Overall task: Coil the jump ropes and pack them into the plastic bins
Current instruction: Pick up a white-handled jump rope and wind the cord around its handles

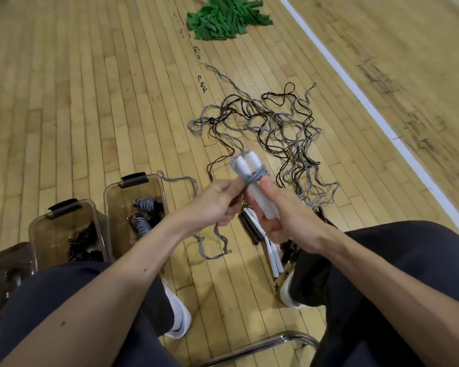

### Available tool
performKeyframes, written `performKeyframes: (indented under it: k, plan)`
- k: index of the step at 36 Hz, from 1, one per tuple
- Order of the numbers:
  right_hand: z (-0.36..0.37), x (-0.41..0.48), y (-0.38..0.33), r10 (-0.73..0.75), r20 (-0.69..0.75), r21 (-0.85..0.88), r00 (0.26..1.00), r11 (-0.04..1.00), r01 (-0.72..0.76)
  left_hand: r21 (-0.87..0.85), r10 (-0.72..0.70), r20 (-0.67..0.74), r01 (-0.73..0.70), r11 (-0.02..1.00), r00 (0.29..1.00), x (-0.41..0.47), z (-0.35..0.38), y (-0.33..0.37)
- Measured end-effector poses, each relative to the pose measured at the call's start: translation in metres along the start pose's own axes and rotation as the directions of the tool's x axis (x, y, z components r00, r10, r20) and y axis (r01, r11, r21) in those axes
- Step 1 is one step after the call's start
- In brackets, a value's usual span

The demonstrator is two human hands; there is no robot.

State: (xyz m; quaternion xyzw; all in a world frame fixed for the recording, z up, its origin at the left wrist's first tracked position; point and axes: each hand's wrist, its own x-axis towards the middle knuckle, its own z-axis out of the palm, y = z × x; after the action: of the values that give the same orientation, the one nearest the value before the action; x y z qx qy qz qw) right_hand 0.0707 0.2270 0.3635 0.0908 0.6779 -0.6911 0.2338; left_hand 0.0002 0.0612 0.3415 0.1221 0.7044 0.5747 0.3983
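Two white handles [245,165] are gripped side by side in the right hand [289,223], fingers curled round them, so the grey cord [257,177] can be wound on. The cord is pinched by the left hand [220,202] beside the wraps, likely for tension. Bins [133,180] holding coiled ropes are kept close at left; a tangled pile [276,128] is left ahead

Both forearms forward, left hand [219,203] and right hand [289,221] close together, fingers [225,219] curled in a grip
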Motion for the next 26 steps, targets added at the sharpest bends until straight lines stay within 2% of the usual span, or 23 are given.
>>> performKeyframes:
  k: [4, 7, 10, 12, 16, 23, 26]
  plan:
    - [-0.007, 0.008, -0.003, 0.009, -0.102, 0.04, 0.995, 0.999, -0.004, 0.093, -0.074, 0.035, 0.071, 0.993, 0.997, -0.001, 0.006, -0.002]
    - [-0.013, 0.014, 0.005, 0.023, -0.165, -0.006, 0.986, 1.0, -0.024, 0.242, -0.011, -0.004, 0.011, 0.97, 1.0, -0.004, 0.013, 0.002]
    - [-0.017, 0.021, 0.014, 0.039, -0.204, -0.083, 0.978, 0.995, -0.057, 0.473, 0.12, -0.016, -0.098, 0.876, 0.993, -0.01, 0.016, 0.007]
    - [-0.017, 0.025, 0.02, 0.049, -0.197, -0.122, 0.979, 0.99, -0.075, 0.574, 0.152, 0.003, -0.127, 0.809, 0.988, -0.016, 0.01, 0.011]
    - [-0.011, 0.028, 0.029, 0.093, -0.159, -0.21, 0.983, 0.97, -0.126, 0.71, 0.104, 0.038, -0.1, 0.697, 0.994, -0.025, 0.0, 0.009]
    - [0.002, 0.031, 0.039, 0.195, -0.101, -0.286, 0.976, 0.933, -0.216, 0.906, 0.069, 0.114, -0.132, 0.401, 0.991, -0.029, -0.002, 0.009]
    - [0.005, 0.028, 0.041, 0.285, -0.027, -0.297, 0.958, 0.913, -0.28, 0.916, 0.052, 0.162, -0.17, 0.365, 0.985, -0.029, -0.003, 0.007]
